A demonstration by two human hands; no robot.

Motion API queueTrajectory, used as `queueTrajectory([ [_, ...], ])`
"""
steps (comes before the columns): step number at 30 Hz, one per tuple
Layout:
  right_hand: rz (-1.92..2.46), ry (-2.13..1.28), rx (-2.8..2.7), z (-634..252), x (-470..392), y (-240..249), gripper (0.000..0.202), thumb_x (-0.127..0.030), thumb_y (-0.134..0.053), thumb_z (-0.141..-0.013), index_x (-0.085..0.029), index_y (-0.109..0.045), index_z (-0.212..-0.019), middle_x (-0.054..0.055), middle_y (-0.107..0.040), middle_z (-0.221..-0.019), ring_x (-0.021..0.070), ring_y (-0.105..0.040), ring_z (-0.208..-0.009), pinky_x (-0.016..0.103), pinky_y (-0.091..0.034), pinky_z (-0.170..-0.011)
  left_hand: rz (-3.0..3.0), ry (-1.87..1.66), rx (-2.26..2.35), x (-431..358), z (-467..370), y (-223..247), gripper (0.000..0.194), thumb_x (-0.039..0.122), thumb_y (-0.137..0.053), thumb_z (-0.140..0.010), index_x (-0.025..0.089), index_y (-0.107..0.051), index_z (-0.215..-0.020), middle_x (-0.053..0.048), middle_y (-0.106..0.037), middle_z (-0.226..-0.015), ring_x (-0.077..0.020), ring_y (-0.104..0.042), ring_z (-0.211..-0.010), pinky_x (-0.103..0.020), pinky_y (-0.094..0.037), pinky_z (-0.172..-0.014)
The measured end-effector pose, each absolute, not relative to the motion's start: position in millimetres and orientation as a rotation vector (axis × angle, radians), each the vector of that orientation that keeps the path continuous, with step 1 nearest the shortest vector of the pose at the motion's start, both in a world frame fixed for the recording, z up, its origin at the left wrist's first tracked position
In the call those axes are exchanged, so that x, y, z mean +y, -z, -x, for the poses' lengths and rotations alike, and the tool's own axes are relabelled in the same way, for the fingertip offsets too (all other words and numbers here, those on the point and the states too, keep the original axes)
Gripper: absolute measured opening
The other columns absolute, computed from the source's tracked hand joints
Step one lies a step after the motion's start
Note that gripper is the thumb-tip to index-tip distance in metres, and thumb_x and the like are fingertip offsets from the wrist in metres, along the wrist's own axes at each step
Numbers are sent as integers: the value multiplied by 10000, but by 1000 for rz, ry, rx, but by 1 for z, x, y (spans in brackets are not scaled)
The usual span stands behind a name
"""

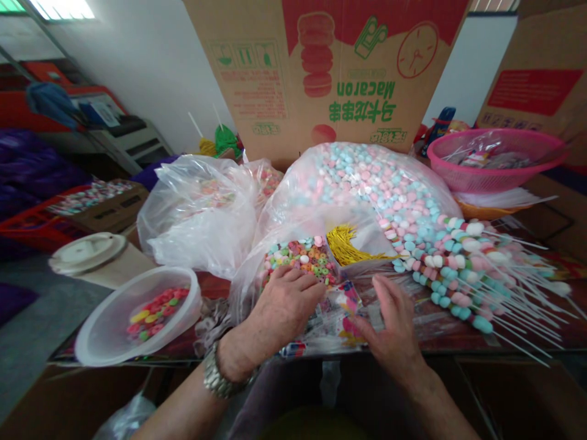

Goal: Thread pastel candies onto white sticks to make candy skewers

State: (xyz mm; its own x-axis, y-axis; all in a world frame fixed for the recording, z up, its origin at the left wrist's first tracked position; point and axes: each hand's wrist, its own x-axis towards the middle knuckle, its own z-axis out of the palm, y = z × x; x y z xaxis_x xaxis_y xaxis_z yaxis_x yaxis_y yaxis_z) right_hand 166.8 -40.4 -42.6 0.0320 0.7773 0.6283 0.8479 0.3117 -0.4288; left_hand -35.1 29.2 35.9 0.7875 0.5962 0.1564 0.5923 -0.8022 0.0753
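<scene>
My left hand (288,302) is bent over the front edge of a heap of colourful ring-shaped candies (316,260), knuckles up and fingers together. Its fingertips are hidden, so what they hold cannot be made out. Beside them lie printed clear plastic wrappers (351,311). My right hand (392,324) hovers at the wrappers' right side, thumb and fingers apart, holding nothing visible. Just behind, a white box holds yellow twist ties (346,244). A large clear bag of pink, blue and white marshmallows (367,177) bulges beyond it. Skewered marshmallow sticks (472,269) are piled at right.
At left stand a translucent bowl (94,327) with some candies and a lidded white container (92,253). Another plastic bag (197,214) sits behind them. A big cardboard box (293,116) rises at the back. A pink basket (495,168) stands far right.
</scene>
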Motion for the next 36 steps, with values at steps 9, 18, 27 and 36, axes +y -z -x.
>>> queueTrajectory([
  [9,1349,-599,-1573,-151,-64,7,202,-224,-464,-885,-195,-546,-702,-11,-561,-634,126,-514,-599,232,-400,-552,-2248,-624,996,-8,9,-30,99,243,-519,-839,192,-602,-855,-25,-651,-807,-158,-586,-735,-255,-456,-663],
  [18,1292,-727,-1646,-175,-76,0,188,-256,-498,-882,-196,-546,-711,-24,-507,-648,113,-477,-609,212,-365,-565,-1942,-577,836,-9,1,-26,190,304,-525,-850,177,-631,-755,6,-626,-682,-120,-549,-631,-203,-415,-583],
  [27,1470,-623,-1642,-187,-72,19,421,-362,-412,-918,-194,-396,-533,-52,-378,-496,87,-393,-476,224,-269,-481,-2161,-684,840,-13,-10,-4,200,262,-523,-853,173,-570,-680,12,-583,-637,-109,-532,-605,-188,-382,-557],
  [36,1679,-242,-1419,-228,-36,-15,487,-394,-301,-942,-186,-466,-532,-11,-465,-470,117,-440,-466,232,-337,-470,-2153,-788,982,-2,-6,-5,331,305,-391,-926,176,-548,-664,9,-570,-612,-114,-527,-567,-201,-399,-539],
])
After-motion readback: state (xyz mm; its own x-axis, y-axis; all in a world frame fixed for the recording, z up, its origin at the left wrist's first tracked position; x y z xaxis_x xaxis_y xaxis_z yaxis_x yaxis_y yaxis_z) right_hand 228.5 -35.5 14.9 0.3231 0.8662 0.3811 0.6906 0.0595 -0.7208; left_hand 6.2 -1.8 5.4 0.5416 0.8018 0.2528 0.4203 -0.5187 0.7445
